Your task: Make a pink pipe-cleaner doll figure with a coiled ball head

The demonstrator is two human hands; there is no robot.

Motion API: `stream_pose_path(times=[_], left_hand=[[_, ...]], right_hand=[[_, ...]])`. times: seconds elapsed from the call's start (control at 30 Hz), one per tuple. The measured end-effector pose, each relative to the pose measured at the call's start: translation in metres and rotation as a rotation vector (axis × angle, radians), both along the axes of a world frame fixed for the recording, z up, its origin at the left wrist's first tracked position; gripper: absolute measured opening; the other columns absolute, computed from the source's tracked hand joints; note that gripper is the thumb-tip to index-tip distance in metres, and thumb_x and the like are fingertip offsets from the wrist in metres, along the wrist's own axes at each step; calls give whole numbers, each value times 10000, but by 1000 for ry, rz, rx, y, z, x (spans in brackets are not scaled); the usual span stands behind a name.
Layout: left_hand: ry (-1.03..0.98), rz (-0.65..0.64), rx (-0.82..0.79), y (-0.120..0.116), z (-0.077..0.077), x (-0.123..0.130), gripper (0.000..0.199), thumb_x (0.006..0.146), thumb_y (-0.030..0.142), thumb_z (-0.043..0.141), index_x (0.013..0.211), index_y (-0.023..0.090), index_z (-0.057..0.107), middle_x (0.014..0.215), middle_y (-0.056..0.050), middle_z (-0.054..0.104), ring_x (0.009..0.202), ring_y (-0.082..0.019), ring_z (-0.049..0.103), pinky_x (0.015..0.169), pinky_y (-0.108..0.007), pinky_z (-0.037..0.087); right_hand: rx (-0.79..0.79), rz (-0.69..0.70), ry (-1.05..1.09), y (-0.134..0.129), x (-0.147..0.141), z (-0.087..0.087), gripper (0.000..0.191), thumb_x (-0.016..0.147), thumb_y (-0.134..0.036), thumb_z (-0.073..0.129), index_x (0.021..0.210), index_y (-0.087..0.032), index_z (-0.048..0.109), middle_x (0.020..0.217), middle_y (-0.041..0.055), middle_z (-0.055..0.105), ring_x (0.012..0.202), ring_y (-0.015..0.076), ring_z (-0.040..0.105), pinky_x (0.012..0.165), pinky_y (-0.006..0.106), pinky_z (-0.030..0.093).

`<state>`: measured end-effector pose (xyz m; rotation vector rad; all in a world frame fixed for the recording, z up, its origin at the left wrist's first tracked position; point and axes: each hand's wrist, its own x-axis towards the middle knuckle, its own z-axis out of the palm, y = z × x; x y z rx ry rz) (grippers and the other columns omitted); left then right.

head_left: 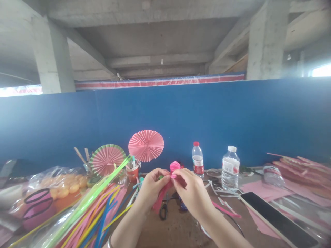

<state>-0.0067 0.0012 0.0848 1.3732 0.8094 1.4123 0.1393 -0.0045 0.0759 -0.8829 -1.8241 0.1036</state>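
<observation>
A bright pink crepe-paper flower (175, 166) is held up between both hands above the table. My left hand (153, 186) pinches its base, and a bit of green shows by the fingers. My right hand (190, 188) is closed on the flower's lower right edge with thumb and fingertips. From beneath the left hand hangs a darker pink crepe strip (159, 201). Black-handled scissors (163, 210) lie on the table below the hands, their blades partly hidden.
Colourful paper strips (99, 220) and a bottle with a red cap (198, 160) flank the hands. To the right are a water bottle (231, 170) and a phone (276, 217). Pleated pink paper discs (146, 145) stand before the blue partition (165, 110).
</observation>
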Motion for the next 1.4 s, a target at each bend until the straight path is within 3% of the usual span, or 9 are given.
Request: stream_pose_path(times=[0.27,0.5,0.77,0.87,1.0,1.1,1.23,1.4], left_hand=[[-290,-99,-143,-14,7,8,114,690,210,678,646,111,643,630,-12,637,541,-78,563,570,-175,451],[-400,-163,-234,-15,5,8,68,663,139,692,641,101,640,566,5,613,511,-81,581,551,-171,472],[-412,-215,-201,-17,7,8,105,691,119,678,719,153,583,707,17,622,548,-66,577,549,-167,468],[-357,-212,-282,-17,5,8,62,712,176,668,741,147,621,657,7,626,553,-87,586,550,-187,475],[-261,-226,-428,-21,6,9,167,701,291,666,700,123,667,639,-44,658,592,-152,626,532,-230,486],[-287,-194,-365,-24,9,11,121,669,250,695,687,132,676,631,-34,660,601,-150,625,552,-228,481],[-264,-262,-293,-24,10,10,120,700,214,680,785,129,685,651,-29,644,598,-121,594,596,-221,466],[-58,-281,-109,-15,9,2,220,748,239,637,929,116,661,734,-59,645,674,-151,588,674,-255,458]], right_hand=[[28,101,136,3,-2,-7,126,810,-117,462,774,-199,551,797,25,569,694,141,542,590,214,436],[135,191,187,5,-5,-13,139,801,-101,441,761,-197,534,789,28,543,700,141,533,625,236,440],[175,234,205,7,-1,-15,151,807,-76,447,777,-199,530,811,35,536,748,145,534,651,244,450],[176,221,195,6,-1,-15,172,800,-66,435,803,-203,540,825,41,541,763,153,542,658,254,460],[231,192,163,7,1,-17,207,774,-39,433,824,-207,543,829,44,544,778,165,542,683,276,458],[247,204,164,6,0,-16,231,768,-23,431,840,-209,548,834,43,553,786,164,545,698,278,458],[230,215,210,4,-2,-11,198,788,-46,448,820,-202,565,811,35,572,776,157,554,695,266,456],[96,228,291,-1,-4,-7,127,810,-119,478,758,-194,566,777,30,583,733,159,560,656,256,456]])
